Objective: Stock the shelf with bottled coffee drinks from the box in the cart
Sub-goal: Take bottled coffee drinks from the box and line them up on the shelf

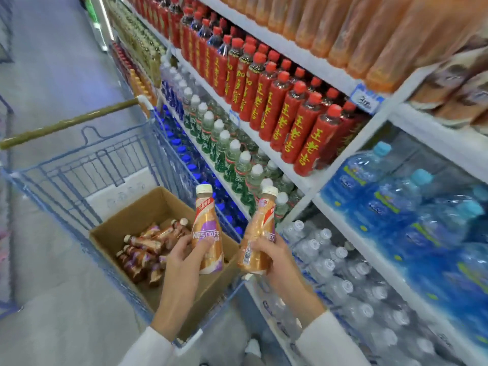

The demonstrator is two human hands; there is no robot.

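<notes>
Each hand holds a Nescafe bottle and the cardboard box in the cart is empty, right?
No. Head view shows the cardboard box in the cart holding many coffee bottles on their sides. The left hand holds one Nescafe bottle, the right hand another Nescafe bottle.

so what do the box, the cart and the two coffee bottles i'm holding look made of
Box: brown cardboard, matt, with folded flaps and raw edges.
Cart: thin metal wire in a grid, seemingly coated blue.
Coffee bottle in the left hand and second bottle in the right hand: probably plastic under a glossy printed sleeve that catches light, pale caps; glass cannot be ruled out.
</notes>
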